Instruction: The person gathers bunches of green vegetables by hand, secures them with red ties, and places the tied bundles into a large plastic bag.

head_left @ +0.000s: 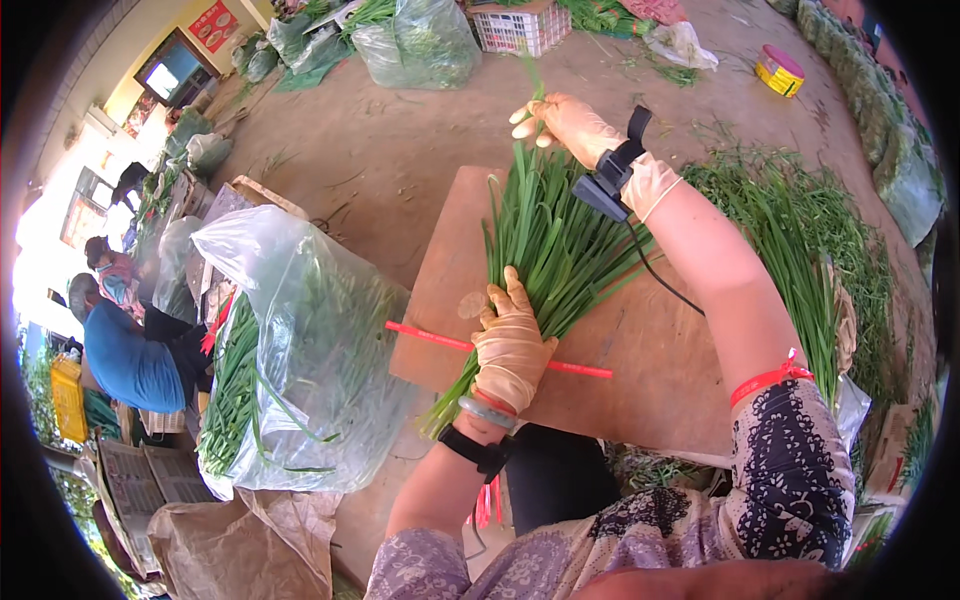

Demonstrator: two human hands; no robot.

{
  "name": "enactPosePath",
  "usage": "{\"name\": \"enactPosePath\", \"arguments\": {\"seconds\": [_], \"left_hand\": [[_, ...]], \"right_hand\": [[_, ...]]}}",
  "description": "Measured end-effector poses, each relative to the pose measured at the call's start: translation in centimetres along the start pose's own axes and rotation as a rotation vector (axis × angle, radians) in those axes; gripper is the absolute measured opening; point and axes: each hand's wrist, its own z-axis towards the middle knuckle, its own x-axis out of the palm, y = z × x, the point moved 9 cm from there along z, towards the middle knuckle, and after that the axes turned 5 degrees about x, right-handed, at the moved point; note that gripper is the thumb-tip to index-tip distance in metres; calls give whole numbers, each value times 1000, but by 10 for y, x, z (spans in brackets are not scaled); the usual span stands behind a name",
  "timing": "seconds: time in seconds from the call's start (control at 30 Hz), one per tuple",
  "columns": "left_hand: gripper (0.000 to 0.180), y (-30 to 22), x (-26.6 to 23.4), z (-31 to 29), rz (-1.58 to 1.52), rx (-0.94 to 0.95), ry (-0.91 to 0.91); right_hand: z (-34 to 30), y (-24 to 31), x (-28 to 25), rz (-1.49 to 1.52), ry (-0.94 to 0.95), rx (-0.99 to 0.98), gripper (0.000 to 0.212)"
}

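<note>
A bunch of garlic chives [555,225] lies slantwise on a brown board [640,390], leaf tips fanned toward the far side. My left hand [512,345], in a pale rubber glove, wraps over the bunch near its stem end. Beyond the leaf tips, my gloved right hand [568,125] is raised, pinching a thin wisp of green leaf [533,75] between its fingers. A red tie strip [580,370] crosses the board; its middle is hidden under the bunch and my left hand.
To the left stands a clear plastic bag [330,340] with chives. A loose heap of greens [800,230] covers the right side. A person in blue [135,355] sits far left. Farther off are a white crate [520,30], a filled bag [420,45] and a yellow-and-pink tub [779,72].
</note>
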Motion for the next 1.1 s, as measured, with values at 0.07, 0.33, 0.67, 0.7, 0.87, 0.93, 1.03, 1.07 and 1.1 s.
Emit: {"name": "enactPosePath", "arguments": {"seconds": [0.07, 0.33, 0.67, 0.7, 0.87, 0.93, 1.03, 1.07, 1.1], "left_hand": [[121, -1, 0, 0, -5, -1, 7], [119, -12, -2, 1, -23, 29, 20], [118, -4, -6, -3, 59, 19, -48], [117, -12, -4, 0, 64, 34, -37], [117, 0, 4, 0, 84, -16, 16], [117, 0, 3, 0, 84, -18, 19], [117, -7, 1, 0, 78, 2, 16], [117, -9, 0, 0, 74, 11, 12], [117, -11, 0, 1, 70, 15, 10]], "right_hand": [[-3, -2, -7, -6, -30, -8, 28], [15, -2, -104, 39, -280, -182, 43], [17, -15, 28, -198, -3, -165, 45], [33, -39, 25, -408, -47, -120, 50], [21, -61, 58, -774, 60, 192, 73], [20, -64, 60, -713, 50, 207, 67], [44, -91, 50, -565, -7, 151, 45], [50, -90, 44, -394, -67, 96, 36], [56, -91, 44, -450, 21, 56, 22]]}}
